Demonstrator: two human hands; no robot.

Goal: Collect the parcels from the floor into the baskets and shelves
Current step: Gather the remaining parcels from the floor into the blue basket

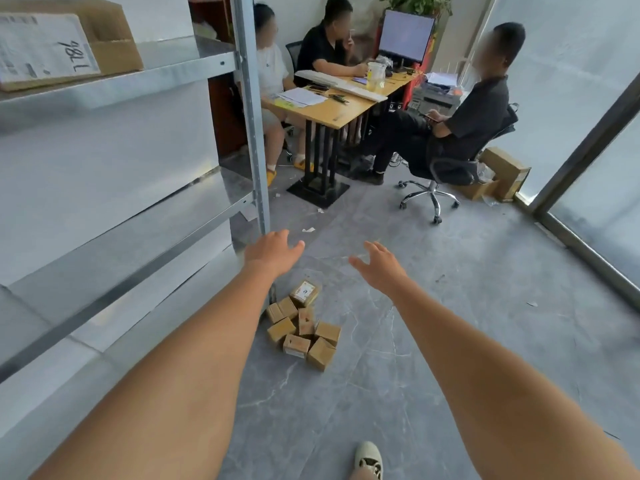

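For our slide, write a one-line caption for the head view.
Both hands, left and right, reach out open above small cardboard parcels piled on the floor beside metal shelves.

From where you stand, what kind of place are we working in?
Probably a small parcel depot or courier office: bare metal shelving holding a labelled carton, small cardboard parcels heaped on the floor, and people at a desk with a monitor.

Small brown cardboard parcels [304, 327] lie clustered on the grey floor [450, 306], touching, tilted at odd angles. Cluster sits beside the metal shelves' [138, 220] corner post; shelves mostly bare.
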